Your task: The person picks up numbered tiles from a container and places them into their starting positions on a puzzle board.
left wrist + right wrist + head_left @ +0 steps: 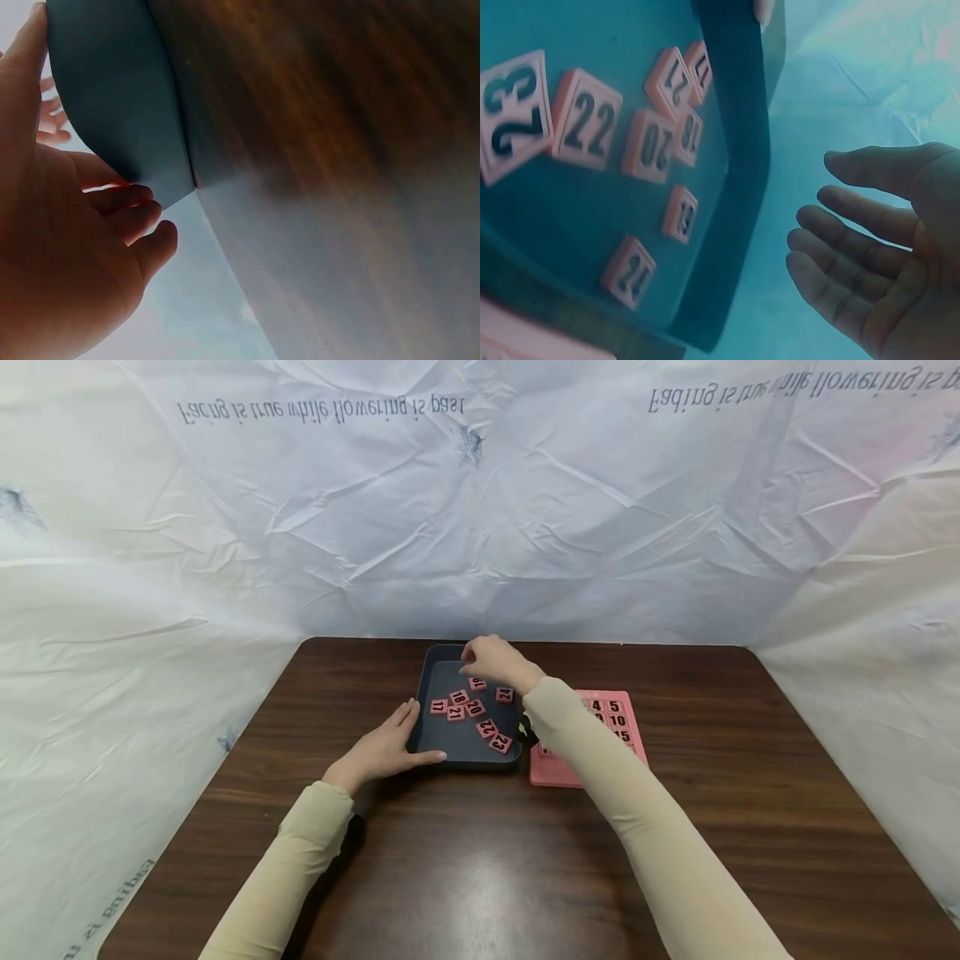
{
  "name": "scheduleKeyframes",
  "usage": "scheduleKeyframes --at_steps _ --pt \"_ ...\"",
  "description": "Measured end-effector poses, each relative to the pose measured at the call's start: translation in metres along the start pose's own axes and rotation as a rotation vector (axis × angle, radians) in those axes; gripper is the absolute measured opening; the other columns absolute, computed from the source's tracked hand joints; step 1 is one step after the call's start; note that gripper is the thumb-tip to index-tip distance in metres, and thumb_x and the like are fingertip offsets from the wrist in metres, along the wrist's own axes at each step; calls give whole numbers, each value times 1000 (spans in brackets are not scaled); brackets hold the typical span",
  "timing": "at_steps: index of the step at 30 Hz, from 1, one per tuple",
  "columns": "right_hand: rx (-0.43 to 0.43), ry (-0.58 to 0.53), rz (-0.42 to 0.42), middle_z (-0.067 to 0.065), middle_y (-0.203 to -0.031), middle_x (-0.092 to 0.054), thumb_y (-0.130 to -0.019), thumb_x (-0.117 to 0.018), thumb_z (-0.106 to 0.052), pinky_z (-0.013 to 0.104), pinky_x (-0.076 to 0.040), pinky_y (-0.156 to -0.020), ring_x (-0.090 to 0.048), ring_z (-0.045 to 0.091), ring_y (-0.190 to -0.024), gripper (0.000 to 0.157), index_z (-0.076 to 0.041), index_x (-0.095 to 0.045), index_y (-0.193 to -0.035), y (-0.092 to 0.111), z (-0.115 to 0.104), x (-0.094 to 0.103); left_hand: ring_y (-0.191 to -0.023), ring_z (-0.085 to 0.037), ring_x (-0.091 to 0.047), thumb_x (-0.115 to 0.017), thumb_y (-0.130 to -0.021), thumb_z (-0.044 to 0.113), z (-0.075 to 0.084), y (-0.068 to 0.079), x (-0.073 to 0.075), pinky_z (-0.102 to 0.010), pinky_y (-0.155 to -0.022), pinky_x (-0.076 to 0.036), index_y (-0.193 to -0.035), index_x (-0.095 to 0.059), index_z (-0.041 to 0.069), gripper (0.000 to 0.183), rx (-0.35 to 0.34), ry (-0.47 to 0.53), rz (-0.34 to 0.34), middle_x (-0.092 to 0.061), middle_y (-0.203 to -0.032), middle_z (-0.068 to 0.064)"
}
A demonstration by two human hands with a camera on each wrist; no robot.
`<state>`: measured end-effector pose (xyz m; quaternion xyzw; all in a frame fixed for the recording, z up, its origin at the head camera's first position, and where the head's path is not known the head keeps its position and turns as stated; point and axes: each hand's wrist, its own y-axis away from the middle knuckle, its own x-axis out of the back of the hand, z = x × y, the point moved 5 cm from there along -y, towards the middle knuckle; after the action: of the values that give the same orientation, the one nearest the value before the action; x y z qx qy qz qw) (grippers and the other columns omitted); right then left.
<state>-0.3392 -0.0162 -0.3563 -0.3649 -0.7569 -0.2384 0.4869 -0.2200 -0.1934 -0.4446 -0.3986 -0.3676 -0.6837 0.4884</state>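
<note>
A dark blue-grey tray (463, 750) holds several pink number tiles, among them 24 (505, 695), 23 (500, 743) and 17 (438, 706). At the tray's near left corner is my left hand (382, 750), its fingers along the left side and the thumb at the front edge. In the left wrist view those fingers touch the tray's outer wall (120, 82). My right hand (498, 662) hovers over the far end of the tray, close to tile 19 (477, 683). The right wrist view shows this hand (885, 262) with loosely bent fingers and nothing in them.
A pink number board (630, 727) lies right of the tray, partly covered by my right forearm. The brown wooden table (720, 777) reaches back to a white printed sheet (480, 543), which also hangs at both sides.
</note>
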Motion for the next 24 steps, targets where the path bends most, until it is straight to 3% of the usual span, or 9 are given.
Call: scheduleKeyframes --at_steps 7,16,24 --pt "-31 -85 -86 15 -119 -68 -98 -67 -16 37 -56 -83 -69 27 -98 32 1 -68 -126 -12 -12 -30 -153 -32 -13 -56 -80 83 -4 -2 -2 -54 -117 -28 -162 -11 4 122 6 -5 -6 -7 -168 -15" --pt "-70 -40 -166 11 -120 -69 -97 -68 -16 42 -54 -93 -66 24 -103 28 -4 -72 -122 -18 -23 -65 -153 -32 -13 -57 -82 81 -4 -4 -2 -53 -117 -28 -162 -12 4 120 -15 -8 4 -7 -168 -17" --pt "-42 39 -185 10 -111 -72 -96 -70 -20 35 -55 -82 -67 21 -91 25 -5 -74 -116 -22 -34 -75 -153 -33 -16 -56 -82 82 -4 -6 -1 -54 -116 -28 -162 -12 3 120 -30 -21 9 -8 -168 -18"
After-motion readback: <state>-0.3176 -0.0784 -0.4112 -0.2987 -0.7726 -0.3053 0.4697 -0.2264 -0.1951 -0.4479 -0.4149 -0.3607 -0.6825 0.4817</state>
